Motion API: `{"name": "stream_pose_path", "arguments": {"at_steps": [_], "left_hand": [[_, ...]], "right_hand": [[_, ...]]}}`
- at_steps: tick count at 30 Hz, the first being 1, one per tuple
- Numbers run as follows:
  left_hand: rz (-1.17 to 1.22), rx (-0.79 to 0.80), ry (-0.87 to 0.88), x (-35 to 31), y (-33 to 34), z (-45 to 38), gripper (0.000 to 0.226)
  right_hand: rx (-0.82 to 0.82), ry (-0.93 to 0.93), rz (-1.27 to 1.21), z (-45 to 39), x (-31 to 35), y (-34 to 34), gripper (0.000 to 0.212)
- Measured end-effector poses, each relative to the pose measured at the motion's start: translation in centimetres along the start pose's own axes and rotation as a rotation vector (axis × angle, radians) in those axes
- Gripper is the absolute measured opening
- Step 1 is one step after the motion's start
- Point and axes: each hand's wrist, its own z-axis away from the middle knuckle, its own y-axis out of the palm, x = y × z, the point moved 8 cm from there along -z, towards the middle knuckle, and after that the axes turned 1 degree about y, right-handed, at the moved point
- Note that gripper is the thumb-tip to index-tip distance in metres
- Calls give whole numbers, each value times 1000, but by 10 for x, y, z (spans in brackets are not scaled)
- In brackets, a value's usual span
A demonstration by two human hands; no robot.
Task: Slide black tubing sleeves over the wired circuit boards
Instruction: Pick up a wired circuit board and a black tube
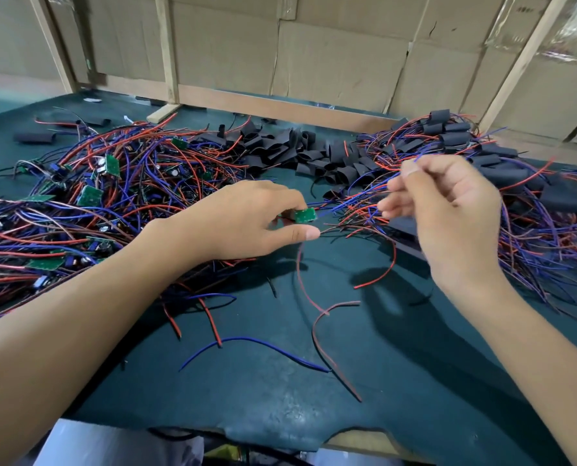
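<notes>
Roughly midway: sleeved boards [502, 169] piled behind right grip [448, 210] pinching blue wires [374, 190], left grip [246, 223] pinching bare circuit board [304, 215], unsleeved pile [88, 196] beside it.

Your desk [314, 415] wears matt, dark green covering; matt black tubing sleeves [314, 153] at twelve o'clock; rough cardboard [341, 58] and bare wood battens [167, 48] behind.

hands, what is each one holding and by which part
Left hand pinches a green circuit board by its near end; right hand pinches that board's wires near their tips.
</notes>
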Motion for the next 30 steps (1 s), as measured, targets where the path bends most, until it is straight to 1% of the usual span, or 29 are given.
{"name": "stream_pose_path", "arguments": {"at_steps": [2,5,6,9,10,11,12,13,14,15,16,17,19,20,21,23,24,26,28,30], "left_hand": [[-3,24,-13,5,6,-1,40],[8,27,-27,8,9,-2,28],[17,18,-34,9,9,-3,28],[20,-17,-25,8,6,-2,27],[7,-22,-16,6,5,-2,25],[-16,-28,-7,5,4,-2,26],[-46,-40,4,2,2,-2,29],[-75,-67,24,-1,-2,-1,32],[-94,-107,60,-6,-7,0,34],[-99,-144,107,-14,-13,1,35],[-95,-164,155,-22,-18,2,35],[-82,-171,202,-30,-20,3,35],[-22,-149,275,-41,-19,5,28],[13,-120,284,-43,-16,5,24],[45,-83,268,-42,-12,4,23],[102,3,191,-34,-2,2,28],[114,29,169,-31,0,2,30],[95,26,174,-26,-6,2,34],[81,6,150,-17,-18,1,41],[71,5,84,-3,-28,1,47]], "right_hand": [[-84,46,-64,-4,-4,-10,5],[-141,93,-133,-7,-8,-17,3],[-159,106,-145,-7,-9,-18,9],[-207,113,-153,-8,-9,-23,37],[-228,68,-122,-7,-5,-26,46],[-251,-26,-46,-6,5,-31,53],[-264,-167,65,-4,19,-33,57],[-237,-325,172,1,33,-29,56],[-166,-464,247,8,43,-20,52],[-63,-545,290,15,46,-6,49],[56,-560,327,21,44,10,48],[184,-525,382,26,38,26,50],[462,-363,520,35,16,55,52],[572,-273,564,39,4,62,50],[643,-202,591,42,-5,65,45],[709,-110,585,43,-13,63,24],[719,-71,558,42,-15,60,19],[706,-17,558,35,-19,53,25],[728,36,617,31,-25,46,22],[780,38,684,30,-29,42,16]]}}
